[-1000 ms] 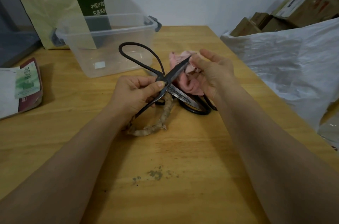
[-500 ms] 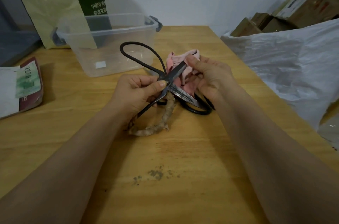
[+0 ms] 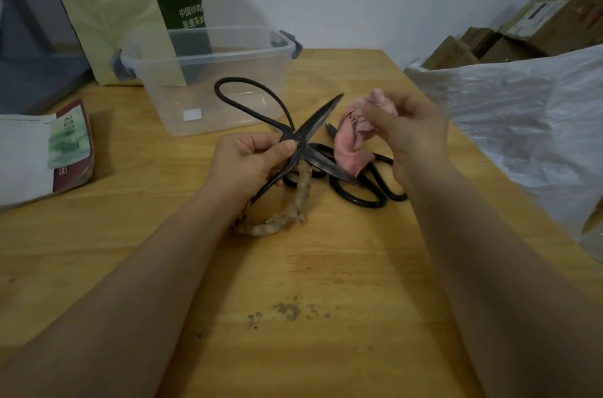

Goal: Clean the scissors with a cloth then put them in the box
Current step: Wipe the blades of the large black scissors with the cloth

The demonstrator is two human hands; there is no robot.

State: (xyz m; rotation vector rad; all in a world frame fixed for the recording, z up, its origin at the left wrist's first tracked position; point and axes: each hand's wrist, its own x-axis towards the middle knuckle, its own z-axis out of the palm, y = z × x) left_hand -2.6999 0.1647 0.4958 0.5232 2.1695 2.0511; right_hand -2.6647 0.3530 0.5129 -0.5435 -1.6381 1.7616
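Black iron scissors (image 3: 318,118) are pinched at the pivot by the left hand (image 3: 251,162), spread open for the crumpled pink cloth (image 3: 350,143) gripped in the right hand (image 3: 416,133).

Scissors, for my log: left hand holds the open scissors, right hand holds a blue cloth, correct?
No: the head view shows the cloth is pink. The left hand holds the open scissors, the right hand holds the cloth.

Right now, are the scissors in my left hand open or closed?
Open. The scissors in the left hand have their blades crossed in an X, tips spread well apart.
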